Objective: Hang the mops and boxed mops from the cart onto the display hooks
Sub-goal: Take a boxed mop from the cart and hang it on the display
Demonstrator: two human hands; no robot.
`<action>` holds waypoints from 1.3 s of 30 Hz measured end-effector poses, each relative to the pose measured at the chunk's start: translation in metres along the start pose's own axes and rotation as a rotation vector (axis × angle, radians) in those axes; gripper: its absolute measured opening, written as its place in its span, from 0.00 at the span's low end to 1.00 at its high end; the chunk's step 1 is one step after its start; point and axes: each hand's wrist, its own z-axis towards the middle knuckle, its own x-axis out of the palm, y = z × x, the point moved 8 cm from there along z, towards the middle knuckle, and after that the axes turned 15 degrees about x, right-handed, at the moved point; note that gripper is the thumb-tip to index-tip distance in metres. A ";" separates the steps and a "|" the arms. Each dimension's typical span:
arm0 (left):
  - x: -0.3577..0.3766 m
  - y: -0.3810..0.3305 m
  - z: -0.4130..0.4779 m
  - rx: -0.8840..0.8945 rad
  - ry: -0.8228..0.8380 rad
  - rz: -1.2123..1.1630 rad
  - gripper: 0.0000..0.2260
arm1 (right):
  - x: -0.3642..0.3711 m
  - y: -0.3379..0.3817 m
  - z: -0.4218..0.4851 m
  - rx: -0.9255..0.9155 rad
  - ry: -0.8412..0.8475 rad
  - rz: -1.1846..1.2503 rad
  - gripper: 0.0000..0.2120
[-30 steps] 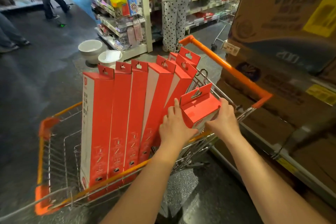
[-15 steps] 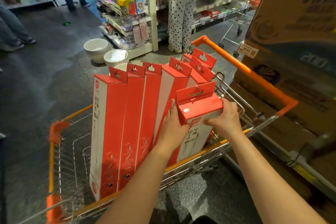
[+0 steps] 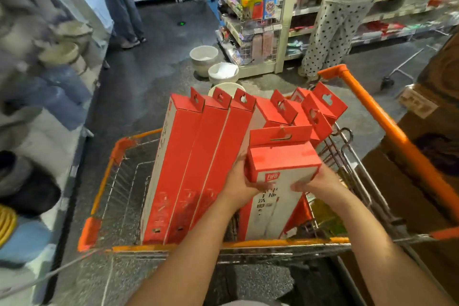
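A wire shopping cart (image 3: 119, 181) with orange trim and an orange handle stands in front of me. Several tall red mop boxes (image 3: 183, 161) with hang tabs lean upright inside it. Both my hands grip the upper end of one red-and-white boxed mop (image 3: 280, 166), raised a little above the others. My left hand (image 3: 238, 184) holds its left side. My right hand (image 3: 320, 184) holds its right side and front. The box's lower end still sits inside the cart. No display hooks are in view.
Stacked brown cartons (image 3: 434, 151) rise close on the right of the cart. White buckets (image 3: 203, 57) stand on the floor beyond it. A person in spotted trousers (image 3: 330, 32) stands at the far shelves. Blurred goods (image 3: 37, 82) fill the left side. Another person stands far left.
The boxed mop in my hands has come up and toward me, its white front now showing. The view has swung left, so the cart sits more to the right.
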 end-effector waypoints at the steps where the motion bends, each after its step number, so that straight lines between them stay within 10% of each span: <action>1: 0.002 -0.002 -0.001 -0.015 -0.021 -0.013 0.44 | 0.000 0.001 0.004 -0.007 0.035 -0.027 0.29; 17: -0.036 -0.039 -0.023 -0.001 -0.405 0.150 0.50 | 0.010 0.065 0.023 -0.209 0.239 -0.195 0.34; 39: -0.198 -0.273 -0.219 0.650 -0.992 -0.094 0.26 | 0.183 0.237 -0.236 -0.791 0.570 0.199 0.28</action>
